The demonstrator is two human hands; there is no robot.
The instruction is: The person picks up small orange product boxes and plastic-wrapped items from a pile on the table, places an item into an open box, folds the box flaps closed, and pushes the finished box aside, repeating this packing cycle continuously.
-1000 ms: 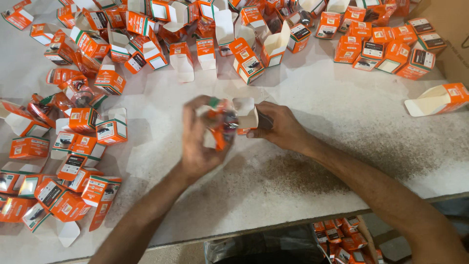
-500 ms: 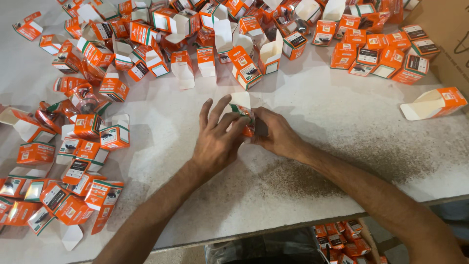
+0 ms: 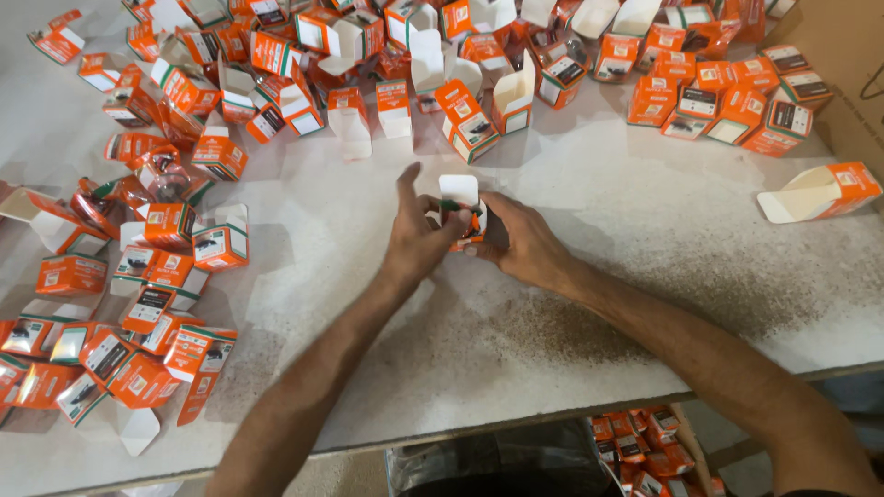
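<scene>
Small carton (image 3: 463, 210) in my fingers (image 3: 440, 219): thin printed cardboard, orange and white outside, slight sheen; open flap shows plain matt white inside. Dark item tucked in it looks like plastic, can't tell for sure. Bench (image 3: 645, 239): white, matt, rough and grainy, speckled with dark scuffing near my right arm. Loose cartons (image 3: 193, 101) all over: same thin card, glossy print, some open with matt white insides. Big box (image 3: 852, 110) at far right edge: brown corrugated cardboard, dull.
</scene>
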